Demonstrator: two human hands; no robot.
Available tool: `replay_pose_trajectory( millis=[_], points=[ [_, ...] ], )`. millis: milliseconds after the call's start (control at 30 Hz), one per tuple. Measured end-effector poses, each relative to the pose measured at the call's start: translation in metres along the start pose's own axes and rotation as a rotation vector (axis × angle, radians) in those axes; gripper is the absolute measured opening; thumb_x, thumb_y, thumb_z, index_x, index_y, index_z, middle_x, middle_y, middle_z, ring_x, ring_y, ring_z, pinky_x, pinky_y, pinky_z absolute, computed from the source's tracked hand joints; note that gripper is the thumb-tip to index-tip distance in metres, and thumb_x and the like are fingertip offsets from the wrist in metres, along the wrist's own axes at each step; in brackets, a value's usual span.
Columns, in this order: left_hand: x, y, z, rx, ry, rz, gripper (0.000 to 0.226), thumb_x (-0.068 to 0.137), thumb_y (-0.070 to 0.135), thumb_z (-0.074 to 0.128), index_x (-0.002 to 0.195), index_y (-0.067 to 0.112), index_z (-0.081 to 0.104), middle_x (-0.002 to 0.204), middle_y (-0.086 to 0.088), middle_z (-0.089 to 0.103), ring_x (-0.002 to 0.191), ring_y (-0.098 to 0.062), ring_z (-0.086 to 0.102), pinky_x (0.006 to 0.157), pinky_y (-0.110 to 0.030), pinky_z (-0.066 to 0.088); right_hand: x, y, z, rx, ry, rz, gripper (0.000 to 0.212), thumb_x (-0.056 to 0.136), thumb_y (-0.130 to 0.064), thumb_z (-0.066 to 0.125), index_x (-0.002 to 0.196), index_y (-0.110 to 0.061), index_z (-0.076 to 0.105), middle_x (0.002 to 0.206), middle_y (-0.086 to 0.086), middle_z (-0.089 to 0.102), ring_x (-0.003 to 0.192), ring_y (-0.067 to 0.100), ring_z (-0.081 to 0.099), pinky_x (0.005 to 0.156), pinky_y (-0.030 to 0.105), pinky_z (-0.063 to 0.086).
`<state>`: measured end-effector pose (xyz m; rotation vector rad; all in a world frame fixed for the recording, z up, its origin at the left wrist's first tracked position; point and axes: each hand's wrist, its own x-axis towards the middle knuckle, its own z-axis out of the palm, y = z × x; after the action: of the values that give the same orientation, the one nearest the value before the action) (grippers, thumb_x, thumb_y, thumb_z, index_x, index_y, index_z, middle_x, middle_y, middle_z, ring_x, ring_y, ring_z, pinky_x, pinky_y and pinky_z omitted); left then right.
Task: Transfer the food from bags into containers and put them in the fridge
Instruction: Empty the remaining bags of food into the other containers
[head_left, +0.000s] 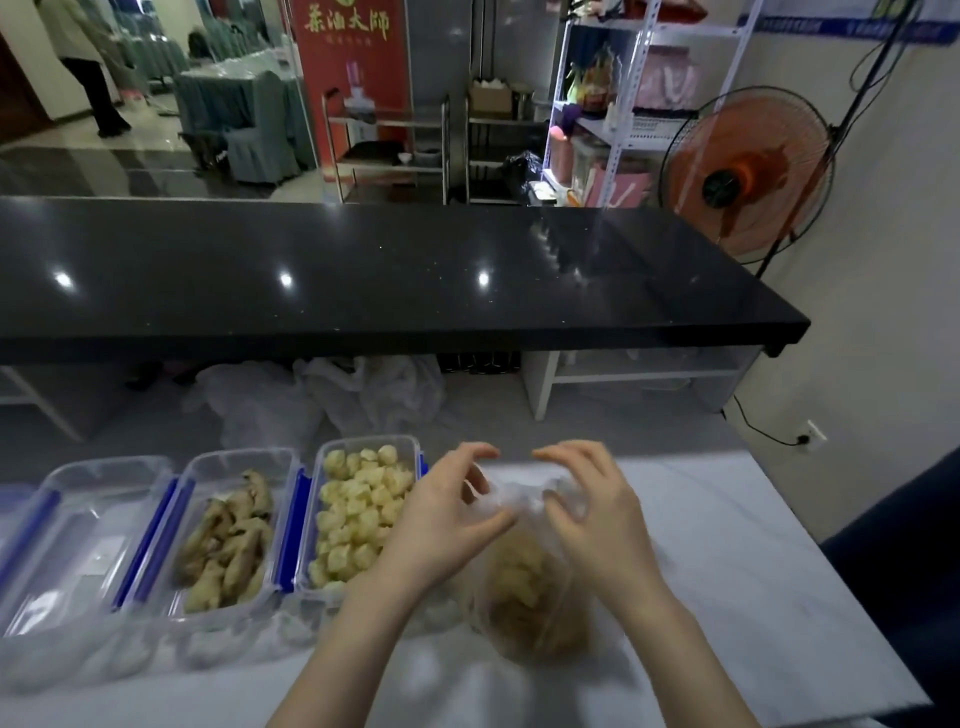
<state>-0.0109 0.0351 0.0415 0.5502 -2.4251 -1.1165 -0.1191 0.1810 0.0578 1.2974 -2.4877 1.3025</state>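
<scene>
We are working at the knot of a clear plastic bag (524, 566) that is sitting on the white table (727, 545). Our left hand (441, 519) is pinching the bunched top of the bag on one side. Our right hand (592, 514) is pinching it on the other side. The two hands are close together, with the twisted plastic between them.

The bag is full of pale yellow food (519, 577). It is standing just to the right of a tub of yellow puffs (358, 514). Next to that tub is a tub of brown pieces (228, 545), and then an empty tub (88, 535).

To do this well, we think we should be pulling the knot apart slowly. We should be keeping the bag standing up so nothing spills out. If we tug too hard, the thin plastic may be tearing and the food may be rolling onto the table.
</scene>
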Motion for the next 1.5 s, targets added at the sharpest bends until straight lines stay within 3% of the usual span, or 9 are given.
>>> replay_pose_trajectory(
  millis=[133,333,567,700,833,1033,1167,1367,1500],
  points=[
    [0.002,-0.005,0.009,0.180,-0.079,0.081,0.037,0.069,0.048,0.053,0.100,0.031,0.064,0.090,0.013,0.054,0.086,-0.005,0.056,0.079,-0.034,0.051,-0.005,0.003,0.010,-0.066,-0.119,-0.101,0.024,0.071,-0.022,0.063,0.094,-0.030,0.066,0.094,-0.013,0.062,0.087,0.009,0.060,0.077,0.032,0.051],
    [-0.001,-0.005,0.017,0.022,0.142,0.056,0.002,0.074,0.022,0.057,0.076,0.021,0.058,0.077,0.008,0.056,0.074,-0.011,0.054,0.067,-0.032,0.048,-0.014,0.030,-0.005,-0.117,-0.119,-0.099,0.024,0.070,-0.014,0.078,0.090,-0.025,0.070,0.090,-0.014,0.064,0.084,0.007,0.061,0.075,0.028,0.050],
    [0.003,0.007,0.010,-0.158,0.044,0.044,0.032,0.072,0.040,0.076,0.074,0.019,0.052,0.072,0.005,0.054,0.070,-0.012,0.053,0.063,-0.030,0.044,-0.010,0.013,0.001,-0.005,-0.024,-0.042,0.007,0.087,-0.017,0.062,0.089,-0.022,0.066,0.087,-0.012,0.062,0.082,0.002,0.058,0.072,0.012,0.044],
    [0.010,0.002,-0.012,-0.176,0.181,-0.102,0.021,0.080,0.025,0.074,0.075,0.020,0.054,0.067,0.007,0.055,0.062,-0.002,0.049,0.056,-0.015,0.040,0.000,0.020,-0.018,0.003,0.110,0.106,0.015,0.089,-0.011,0.061,0.087,-0.026,0.061,0.084,-0.012,0.063,0.079,0.003,0.057,0.071,0.004,0.040],
    [0.010,-0.005,-0.027,-0.192,0.355,-0.246,0.016,0.084,0.018,0.066,0.080,0.020,0.050,0.070,0.000,0.055,0.064,-0.014,0.051,0.060,-0.031,0.046,0.007,0.026,-0.048,0.022,0.157,0.304,0.016,0.091,-0.010,0.058,0.085,-0.024,0.061,0.081,-0.011,0.064,0.080,0.003,0.059,0.064,0.005,0.040],
    [0.012,0.013,-0.025,-0.057,0.112,-0.042,0.060,0.075,0.016,0.073,0.122,0.040,0.045,0.121,0.017,0.043,0.108,0.005,0.046,0.090,-0.015,0.043,0.013,0.005,-0.041,0.163,0.193,0.315,0.032,0.088,0.002,0.048,0.089,-0.026,0.064,0.090,-0.012,0.067,0.084,-0.002,0.058,0.066,0.008,0.044],
    [0.016,0.021,-0.028,-0.061,0.011,0.028,0.038,0.073,0.008,0.068,0.102,0.032,0.063,0.095,0.015,0.063,0.087,0.003,0.058,0.071,-0.011,0.046,0.011,-0.020,-0.033,0.148,0.246,0.209,0.045,0.078,0.014,0.045,0.089,-0.025,0.065,0.092,-0.014,0.066,0.093,-0.001,0.060,0.078,0.007,0.043],
    [0.022,0.030,-0.031,-0.042,0.265,-0.026,0.016,0.080,0.014,0.065,0.083,0.023,0.052,0.080,0.004,0.053,0.073,-0.010,0.053,0.061,-0.024,0.048,-0.002,-0.038,-0.006,-0.154,-0.151,-0.177,0.035,0.087,-0.039,0.054,0.122,-0.039,0.052,0.099,-0.021,0.048,0.090,0.003,0.050,0.077,0.015,0.038],
    [0.023,0.025,-0.042,-0.048,0.402,-0.129,0.020,0.083,0.007,0.062,0.081,0.021,0.048,0.084,0.003,0.049,0.072,-0.009,0.050,0.061,-0.018,0.039,0.007,-0.013,-0.012,-0.305,-0.190,-0.021,0.018,0.091,-0.031,0.058,0.105,-0.040,0.066,0.083,-0.012,0.050,0.077,0.012,0.055,0.063,0.023,0.040]
  ],
)
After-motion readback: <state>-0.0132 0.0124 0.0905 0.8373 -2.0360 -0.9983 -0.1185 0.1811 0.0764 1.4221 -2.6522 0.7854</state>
